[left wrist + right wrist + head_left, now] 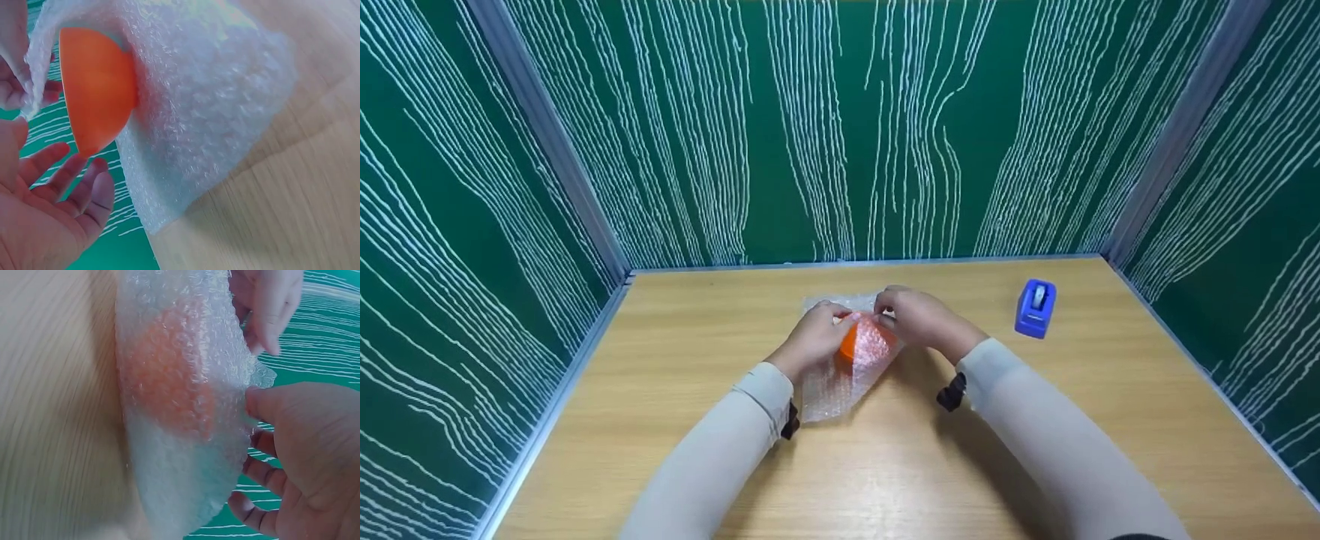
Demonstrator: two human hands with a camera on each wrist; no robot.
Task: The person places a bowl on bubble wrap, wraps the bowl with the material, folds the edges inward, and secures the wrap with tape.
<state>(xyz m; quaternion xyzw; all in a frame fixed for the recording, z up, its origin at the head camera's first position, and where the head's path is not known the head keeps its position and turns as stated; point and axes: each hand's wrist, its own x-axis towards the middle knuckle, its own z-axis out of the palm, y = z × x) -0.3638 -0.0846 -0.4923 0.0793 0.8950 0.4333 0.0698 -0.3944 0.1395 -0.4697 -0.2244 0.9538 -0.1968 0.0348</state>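
Observation:
An orange bowl (95,87) lies inside a folded sheet of bubble wrap (197,95), partly covered by it. In the head view the wrap (829,397) spreads on the table under both hands, and the bowl's bare orange side (848,345) shows between them. My left hand (817,334) is at the bowl's left, its loosely spread fingers at the rim in the left wrist view. My right hand (919,319) pinches the edge of the wrap between thumb and forefinger, its other fingers behind the sheet. Through the wrap the bowl looks pale orange in the right wrist view.
A blue tape dispenser (1036,309) stands on the wooden table (697,330) to the right of the hands. Green panels with white wavy lines (877,135) enclose the table at the back and both sides, with grey metal edging.

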